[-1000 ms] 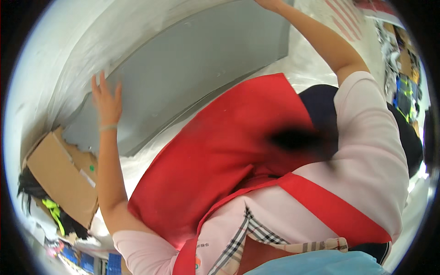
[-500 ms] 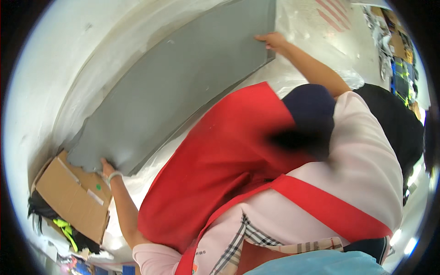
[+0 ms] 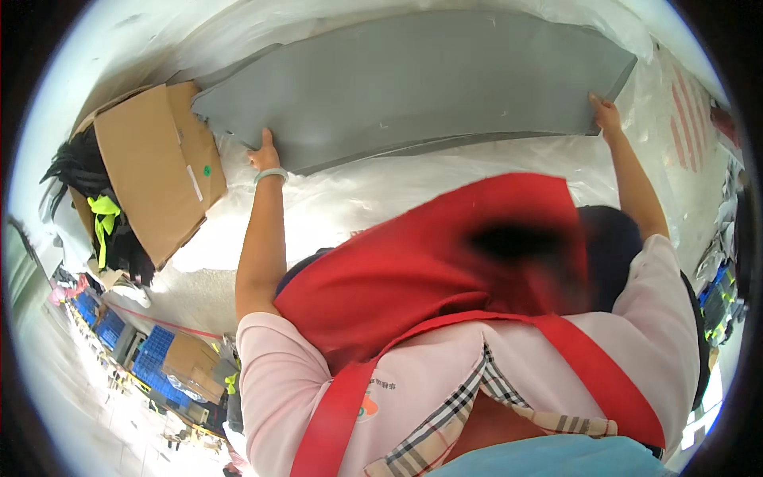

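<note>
A long grey sheet (image 3: 429, 83) stretches across the far part of the head view, with further grey layers showing along its near and right edges. My left hand (image 3: 266, 153) holds its near edge towards the left end, thumb on top and the other fingers mostly hidden. Around that wrist is a pale bangle (image 3: 271, 174). My right hand (image 3: 606, 117) grips the near right corner, thumb on the upper face and fingers partly out of sight. Both arms reach forward, well apart. The sheet's left end is ragged and meets a cardboard box.
Crumpled clear plastic film (image 3: 445, 167) lies under and around the sheet. The cardboard box (image 3: 147, 151) at left holds black and neon-yellow cloth (image 3: 103, 219). Blue crates (image 3: 159, 362) and another carton (image 3: 192, 364) stand at lower left. Piled goods (image 3: 719, 294) line the right side.
The view has turned, so the sheet that ran diagonally now lies nearly level across the top. Both hands still hold its near edge.
</note>
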Motion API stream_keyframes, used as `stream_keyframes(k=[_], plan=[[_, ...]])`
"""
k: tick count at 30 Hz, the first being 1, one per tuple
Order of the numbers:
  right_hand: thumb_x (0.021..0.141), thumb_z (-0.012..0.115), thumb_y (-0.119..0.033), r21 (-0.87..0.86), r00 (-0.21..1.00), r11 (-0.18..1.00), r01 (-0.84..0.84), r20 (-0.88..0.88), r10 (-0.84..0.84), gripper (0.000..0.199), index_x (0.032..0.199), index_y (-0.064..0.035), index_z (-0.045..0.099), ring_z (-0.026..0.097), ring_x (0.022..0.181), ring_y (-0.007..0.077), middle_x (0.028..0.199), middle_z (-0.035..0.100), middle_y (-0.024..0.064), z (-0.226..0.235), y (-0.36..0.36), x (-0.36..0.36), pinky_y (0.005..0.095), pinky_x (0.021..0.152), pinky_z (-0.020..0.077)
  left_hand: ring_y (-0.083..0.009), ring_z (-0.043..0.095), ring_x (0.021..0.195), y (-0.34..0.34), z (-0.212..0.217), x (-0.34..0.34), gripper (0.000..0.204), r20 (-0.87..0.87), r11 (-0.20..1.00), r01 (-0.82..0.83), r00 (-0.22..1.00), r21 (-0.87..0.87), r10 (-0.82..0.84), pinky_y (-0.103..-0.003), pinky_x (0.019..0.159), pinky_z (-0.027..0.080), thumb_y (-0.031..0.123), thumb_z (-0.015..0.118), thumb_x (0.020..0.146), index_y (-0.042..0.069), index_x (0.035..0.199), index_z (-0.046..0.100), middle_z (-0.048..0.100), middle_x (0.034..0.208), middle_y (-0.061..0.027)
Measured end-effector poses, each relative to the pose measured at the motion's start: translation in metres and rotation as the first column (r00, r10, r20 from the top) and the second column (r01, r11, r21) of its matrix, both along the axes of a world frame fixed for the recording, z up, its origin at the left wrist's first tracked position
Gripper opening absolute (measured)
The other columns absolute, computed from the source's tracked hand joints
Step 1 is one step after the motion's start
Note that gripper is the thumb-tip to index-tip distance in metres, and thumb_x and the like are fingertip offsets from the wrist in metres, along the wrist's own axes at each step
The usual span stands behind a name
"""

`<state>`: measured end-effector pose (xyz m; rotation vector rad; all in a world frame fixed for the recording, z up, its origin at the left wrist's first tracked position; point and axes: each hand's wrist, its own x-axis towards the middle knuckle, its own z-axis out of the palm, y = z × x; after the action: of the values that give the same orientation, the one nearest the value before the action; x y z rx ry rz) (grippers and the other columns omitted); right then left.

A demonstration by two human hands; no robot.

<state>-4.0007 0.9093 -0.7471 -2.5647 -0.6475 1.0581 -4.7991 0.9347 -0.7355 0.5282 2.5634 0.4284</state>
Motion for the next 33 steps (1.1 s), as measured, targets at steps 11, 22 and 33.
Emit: stream_keyframes(k=[11, 22, 33], plan=[[0.08, 0.07, -0.037, 0.096, 0.516, 0.72, -0.687, 0.763, 0.391, 0.054, 0.125, -0.0104, 0.056, 0.05, 0.118, 0.0356, 0.122, 0.058, 0.0187, 0.119, -0.005, -0.17, 0.0464, 0.098, 0.0407, -0.0246, 0.064, 0.089, -0.067, 0.078, 0.02, 0.064, 0.429, 0.984, 0.163, 0.886, 0.069, -0.177, -0.036, 0.074, 0.053, 0.038, 0.067, 0.085, 0.004, 0.135, 0.046, 0.063, 0.105, -0.0132], [0.082, 0.066, -0.027, 0.141, 0.435, 0.506, -0.851, -0.352, 0.829, 0.033, 0.111, -0.012, 0.062, 0.065, 0.093, 0.0317, 0.099, 0.068, 0.0142, 0.175, -0.109, -0.349, 0.042, 0.081, 0.05, -0.022, 0.065, 0.093, -0.125, 0.247, 0.189, 0.036, 0.935, 0.971, -0.188, 0.348, 0.146, -0.073, -0.033, 0.078, 0.055, 0.017, 0.062, 0.092, 0.005, 0.125, 0.054, 0.064, 0.11, -0.0087], [0.083, 0.064, -0.033, 0.179, 0.405, 0.51, -0.841, -0.417, 0.814, 0.032, 0.105, -0.0089, 0.065, 0.066, 0.086, 0.0303, 0.092, 0.069, 0.013, 0.275, -0.049, -0.481, 0.0403, 0.075, 0.0503, -0.0159, 0.066, 0.079, -0.259, 0.312, 0.236, 0.031, 0.91, 1.0, 0.004, 0.414, -0.03, 0.025, -0.028, 0.067, 0.053, 0.015, 0.06, 0.088, 0.002, 0.116, 0.061, 0.068, 0.096, -0.0096]])
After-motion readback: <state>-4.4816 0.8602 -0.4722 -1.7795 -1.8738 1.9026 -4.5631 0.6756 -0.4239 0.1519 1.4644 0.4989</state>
